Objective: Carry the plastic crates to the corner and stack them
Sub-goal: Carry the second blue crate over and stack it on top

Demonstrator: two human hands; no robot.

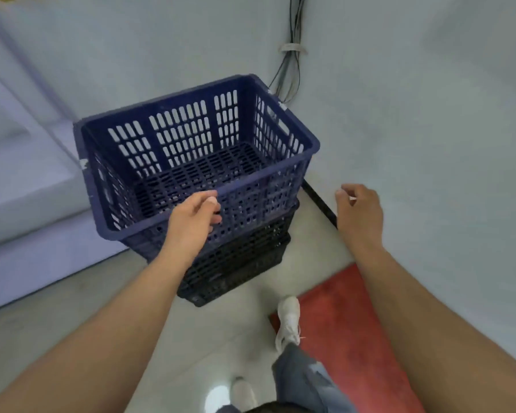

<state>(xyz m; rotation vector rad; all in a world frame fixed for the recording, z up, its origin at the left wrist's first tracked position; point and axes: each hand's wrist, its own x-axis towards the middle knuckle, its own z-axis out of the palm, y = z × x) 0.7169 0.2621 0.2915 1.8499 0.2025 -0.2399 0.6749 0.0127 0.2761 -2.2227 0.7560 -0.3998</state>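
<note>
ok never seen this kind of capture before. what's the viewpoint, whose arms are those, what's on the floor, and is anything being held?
There is one picture, from a wide-angle camera worn on a person's head, looking forward and down. The two bare arms are that person's own; no robot is involved.

On the floor, in the corner of the room, a blue crate sits stacked on a black crate. The blue one is empty. Cables run down the wall corner behind them. A red mat lies to the right, and the person's white shoe shows below.

The left hand is at the blue crate's near wall, fingers loosely curled; whether it touches is hard to tell. The right hand is off to the side, holding nothing.
</note>
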